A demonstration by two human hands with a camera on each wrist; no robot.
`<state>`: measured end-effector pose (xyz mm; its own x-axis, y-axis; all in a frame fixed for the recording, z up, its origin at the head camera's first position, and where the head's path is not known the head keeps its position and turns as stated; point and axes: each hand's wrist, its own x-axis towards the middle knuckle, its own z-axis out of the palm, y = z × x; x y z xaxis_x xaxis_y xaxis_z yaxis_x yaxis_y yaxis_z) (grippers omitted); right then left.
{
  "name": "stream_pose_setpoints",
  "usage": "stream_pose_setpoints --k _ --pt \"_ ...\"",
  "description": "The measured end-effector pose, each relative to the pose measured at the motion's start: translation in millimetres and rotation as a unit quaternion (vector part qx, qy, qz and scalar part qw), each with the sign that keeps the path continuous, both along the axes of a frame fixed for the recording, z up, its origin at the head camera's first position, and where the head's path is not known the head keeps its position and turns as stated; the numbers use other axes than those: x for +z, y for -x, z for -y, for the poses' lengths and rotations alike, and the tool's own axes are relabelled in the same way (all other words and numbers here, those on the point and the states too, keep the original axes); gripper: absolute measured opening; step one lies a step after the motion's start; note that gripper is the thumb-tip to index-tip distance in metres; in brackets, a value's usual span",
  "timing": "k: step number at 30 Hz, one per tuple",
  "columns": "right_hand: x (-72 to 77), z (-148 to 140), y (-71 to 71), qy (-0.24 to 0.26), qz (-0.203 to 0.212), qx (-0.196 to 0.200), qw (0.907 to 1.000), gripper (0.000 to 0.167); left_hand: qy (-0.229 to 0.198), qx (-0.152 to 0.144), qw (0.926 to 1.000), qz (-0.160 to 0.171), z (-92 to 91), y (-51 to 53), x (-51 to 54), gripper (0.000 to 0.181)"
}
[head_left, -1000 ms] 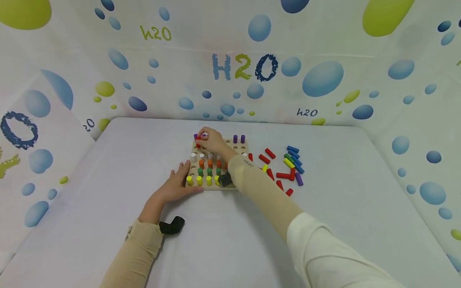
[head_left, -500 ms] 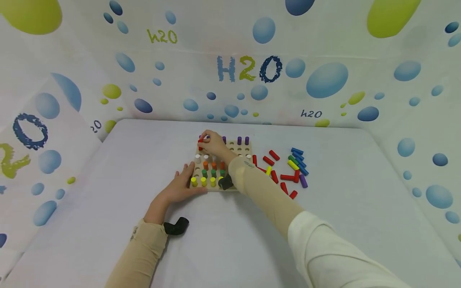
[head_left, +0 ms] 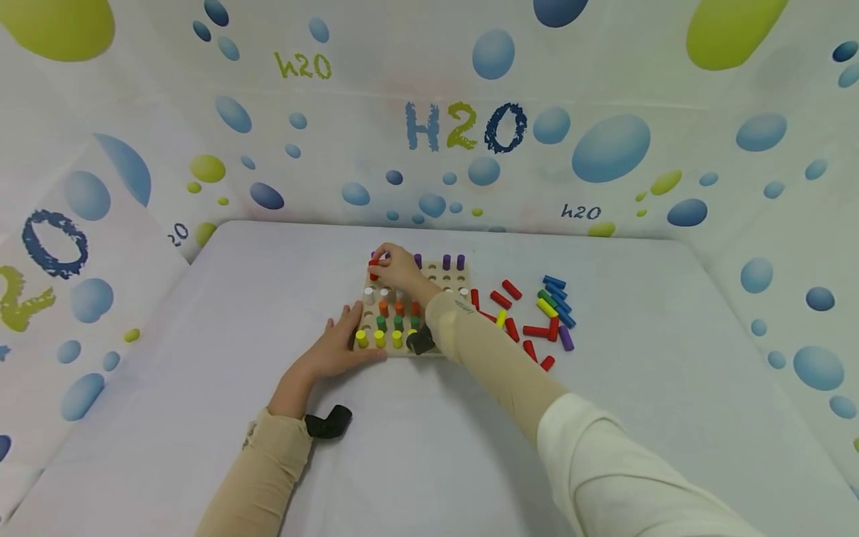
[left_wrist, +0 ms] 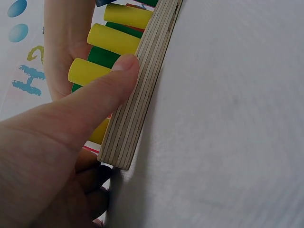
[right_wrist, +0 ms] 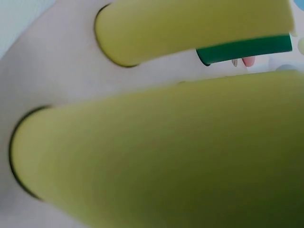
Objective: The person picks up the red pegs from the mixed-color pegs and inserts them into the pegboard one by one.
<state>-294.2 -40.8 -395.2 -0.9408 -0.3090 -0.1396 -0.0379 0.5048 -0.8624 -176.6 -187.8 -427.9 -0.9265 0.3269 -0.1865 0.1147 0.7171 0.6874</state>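
Pegboard (head_left: 454, 284) lies on the table (head_left: 403, 462), nearer its far edge. Near the board's far left corner the right hand (head_left: 400, 270) pinches an upright red peg (head_left: 373, 271) between thumb and finger. The left hand (head_left: 332, 349) rests, fingers apart, against the left edge, thumb along the near edge beside yellow pegs (head_left: 379, 339). Loose red pegs (head_left: 535, 331) lie off the right edge.

White-covered table (head_left: 644, 418) before a white backdrop (head_left: 376, 104) printed with drops.
Through the head feed I see glossy blue ovals (head_left: 611, 148) and lime-green ovals (head_left: 734, 28) scattered across it, a large pale-blue, lime and navy "H2O" (head_left: 461, 131) near the middle, a smaller lime "h2O" (head_left: 303, 67) to its left, and a small navy "h2O" (head_left: 581, 212) lower right.
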Motion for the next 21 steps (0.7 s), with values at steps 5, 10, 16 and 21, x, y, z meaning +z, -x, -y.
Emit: stream_pose_setpoints --k 5,10,16,21 --pt "-1.0 0.4 0.6 0.004 -0.009 0.000 1.0000 0.017 0.002 0.002 1.0000 -0.002 -0.6 0.5 -0.9 0.109" --pt "-1.8 0.4 0.8 0.008 -0.021 -0.001 0.9997 0.014 0.003 0.001 1.0000 -0.005 -1.4 1.2 -1.3 0.108" --pt "-0.4 -0.2 -1.4 0.003 -0.018 -0.006 0.9998 0.015 0.004 0.001 1.0000 -0.005 -2.2 1.9 -1.1 0.108" --pt "0.5 -0.6 -3.2 0.007 -0.013 -0.013 0.9998 0.020 0.006 0.005 1.0000 -0.003 -2.7 1.4 -0.2 0.108"
